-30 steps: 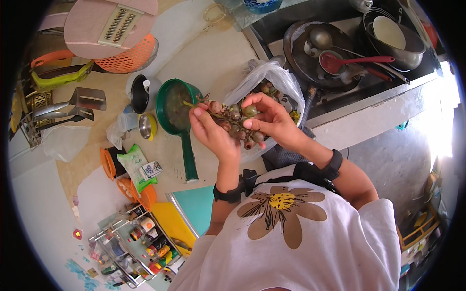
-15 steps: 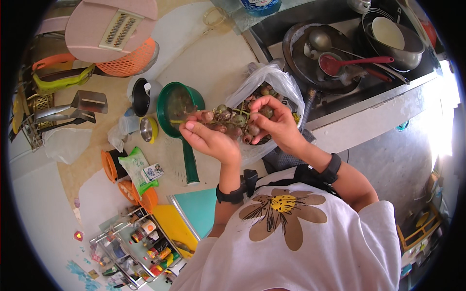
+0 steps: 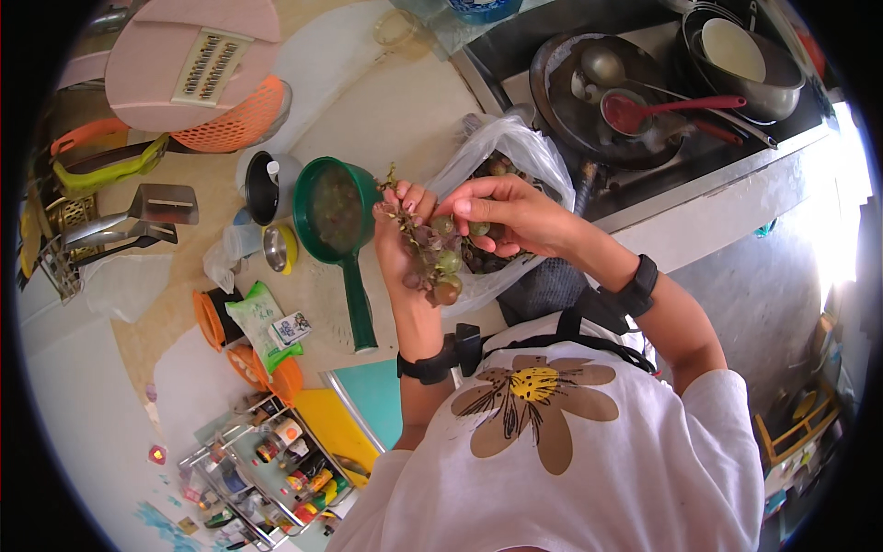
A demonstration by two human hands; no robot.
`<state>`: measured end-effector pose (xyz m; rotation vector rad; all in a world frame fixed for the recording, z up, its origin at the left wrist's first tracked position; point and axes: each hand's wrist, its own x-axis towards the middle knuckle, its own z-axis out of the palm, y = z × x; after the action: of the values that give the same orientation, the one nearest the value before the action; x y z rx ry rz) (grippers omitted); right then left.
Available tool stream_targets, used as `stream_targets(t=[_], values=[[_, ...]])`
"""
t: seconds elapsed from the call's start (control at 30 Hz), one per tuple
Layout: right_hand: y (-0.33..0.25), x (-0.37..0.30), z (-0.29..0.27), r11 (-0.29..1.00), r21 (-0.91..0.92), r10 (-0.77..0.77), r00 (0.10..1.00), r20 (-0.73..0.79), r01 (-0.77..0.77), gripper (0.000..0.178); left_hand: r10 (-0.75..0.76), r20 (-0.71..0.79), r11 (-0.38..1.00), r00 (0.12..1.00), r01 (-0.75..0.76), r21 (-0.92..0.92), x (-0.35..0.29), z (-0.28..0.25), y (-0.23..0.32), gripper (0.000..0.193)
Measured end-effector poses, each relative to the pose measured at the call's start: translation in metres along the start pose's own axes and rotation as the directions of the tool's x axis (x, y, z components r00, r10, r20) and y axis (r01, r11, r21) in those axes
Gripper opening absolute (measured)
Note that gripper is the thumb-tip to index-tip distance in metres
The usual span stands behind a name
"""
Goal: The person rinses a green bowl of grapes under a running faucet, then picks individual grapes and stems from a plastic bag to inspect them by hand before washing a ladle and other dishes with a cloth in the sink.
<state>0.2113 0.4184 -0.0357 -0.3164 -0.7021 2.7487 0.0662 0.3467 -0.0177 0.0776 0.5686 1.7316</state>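
A bunch of green and purplish grapes [image 3: 440, 259] hangs over my left hand [image 3: 397, 228], whose fingers are curled round its stem near the top. My right hand [image 3: 520, 213] is at the bunch's right side, thumb and fingers closed about a green grape [image 3: 478, 227]. Just left of my left hand stands a green long-handled dipper [image 3: 353, 299] with liquid and small dark round things in it. Behind my right hand lies an open clear plastic bag [image 3: 554, 170] with more grapes inside, partly hidden by the hand.
At the upper right, a wok [image 3: 561, 110] holding a metal ladle [image 3: 603, 66] and a red ladle [image 3: 676, 106] sits on the stove. Left of the dipper are a dark pot [image 3: 262, 189] and a small yellow bowl [image 3: 280, 248]. Below them lies a green packet [image 3: 260, 322].
My left hand has turned upright, fingers curling round the stem, so the bunch now hangs down across it. My right hand has moved slightly left and flattened over the bunch.
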Motion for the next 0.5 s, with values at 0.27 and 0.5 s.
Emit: stream_targets(t=[0.27, 0.5], values=[[-0.001, -0.002, -0.002, 0.995, -0.081, -0.044, 0.996, 0.072, 0.05, 0.017, -0.162, -0.004, 0.978, 0.987, 0.16, -0.131, 0.0, 0.003, -0.008, 0.015], [0.001, -0.002, -0.001, 0.991, -0.118, -0.054, 0.997, 0.052, 0.06, 0.019, -0.127, -0.067, 0.958, 0.99, 0.105, -0.267, 0.001, -0.001, -0.012, 0.007]])
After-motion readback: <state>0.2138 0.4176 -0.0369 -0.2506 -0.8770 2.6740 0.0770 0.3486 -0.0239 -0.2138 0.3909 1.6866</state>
